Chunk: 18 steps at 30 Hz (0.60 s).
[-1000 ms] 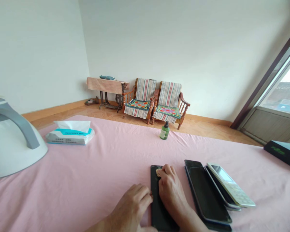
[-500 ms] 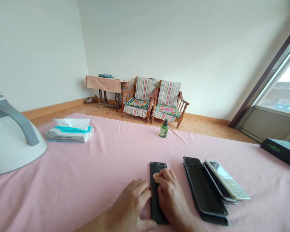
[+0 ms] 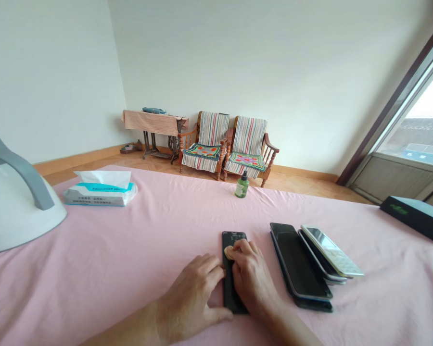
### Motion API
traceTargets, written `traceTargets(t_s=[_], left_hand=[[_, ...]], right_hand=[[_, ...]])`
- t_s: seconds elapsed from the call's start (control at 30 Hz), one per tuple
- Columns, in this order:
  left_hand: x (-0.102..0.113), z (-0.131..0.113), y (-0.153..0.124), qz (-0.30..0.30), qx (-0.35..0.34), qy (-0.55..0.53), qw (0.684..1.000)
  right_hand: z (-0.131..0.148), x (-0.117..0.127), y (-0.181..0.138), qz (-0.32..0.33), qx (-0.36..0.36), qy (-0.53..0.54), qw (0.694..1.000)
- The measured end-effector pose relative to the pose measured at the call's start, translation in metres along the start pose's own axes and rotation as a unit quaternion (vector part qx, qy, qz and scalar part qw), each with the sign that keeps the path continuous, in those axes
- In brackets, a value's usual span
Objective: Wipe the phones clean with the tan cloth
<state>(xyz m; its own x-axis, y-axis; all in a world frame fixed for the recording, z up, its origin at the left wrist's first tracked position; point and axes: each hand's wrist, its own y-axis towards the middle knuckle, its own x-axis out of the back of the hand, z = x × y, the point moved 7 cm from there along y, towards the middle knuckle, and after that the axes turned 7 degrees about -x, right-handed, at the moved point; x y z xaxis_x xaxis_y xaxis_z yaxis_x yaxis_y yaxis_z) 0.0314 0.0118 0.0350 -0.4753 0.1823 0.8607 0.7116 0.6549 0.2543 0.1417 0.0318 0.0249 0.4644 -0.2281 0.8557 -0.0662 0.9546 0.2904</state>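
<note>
A black smartphone (image 3: 229,293) lies flat on the pink tablecloth, its upper end marked with small whitish spots or drops. My left hand (image 3: 193,290) steadies it, fingers against the left edge and thumb by the lower end. Pinched in my right hand (image 3: 252,271) is a small round beige pad (image 3: 228,253), pressed on the upper part of the screen. My right hand covers much of the phone's right side. To the right, a stack of dark phones (image 3: 300,262) lies beside a white phone (image 3: 332,252) resting on another phone.
A green spray bottle (image 3: 242,186) stands near the far edge of the tablecloth (image 3: 159,216). At left are a tissue pack (image 3: 99,194) and a white kettle-like appliance (image 3: 19,206) with a grey handle. A black box (image 3: 414,218) sits at far right. Two chairs (image 3: 243,144) stand beyond.
The camera view has shifted slightly, so everything sits higher and a little left. My hands stay on the phone, the pad still near the top of its screen.
</note>
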Motion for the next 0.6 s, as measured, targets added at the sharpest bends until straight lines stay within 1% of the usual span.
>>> traceTargets(t_s=[0.1, 0.17, 0.37, 0.43, 0.53, 0.6], left_hand=[[0.0, 0.0, -0.001, 0.007, 0.001, 0.006, 1.0], [0.0, -0.001, -0.001, 0.008, 0.0, 0.006, 1.0], [0.001, -0.003, -0.001, 0.005, -0.01, 0.003, 1.0], [0.001, -0.003, -0.001, 0.007, -0.007, 0.006, 1.0], [0.001, -0.002, -0.001, 0.006, 0.001, 0.006, 1.0], [0.001, -0.001, -0.001, 0.007, 0.003, 0.001, 1.0]], right_hand=[[-0.003, -0.001, 0.018, -0.016, -0.022, -0.054, 0.998], [-0.006, 0.0, 0.026, -0.023, -0.03, -0.07, 0.997], [-0.022, 0.006, 0.027, -0.039, -0.061, -0.092, 0.993], [-0.018, 0.004, 0.027, -0.037, -0.057, -0.096, 0.993], [-0.007, -0.001, 0.029, -0.027, -0.031, -0.093, 0.995], [-0.005, -0.001, 0.031, -0.024, -0.022, -0.091, 0.995]])
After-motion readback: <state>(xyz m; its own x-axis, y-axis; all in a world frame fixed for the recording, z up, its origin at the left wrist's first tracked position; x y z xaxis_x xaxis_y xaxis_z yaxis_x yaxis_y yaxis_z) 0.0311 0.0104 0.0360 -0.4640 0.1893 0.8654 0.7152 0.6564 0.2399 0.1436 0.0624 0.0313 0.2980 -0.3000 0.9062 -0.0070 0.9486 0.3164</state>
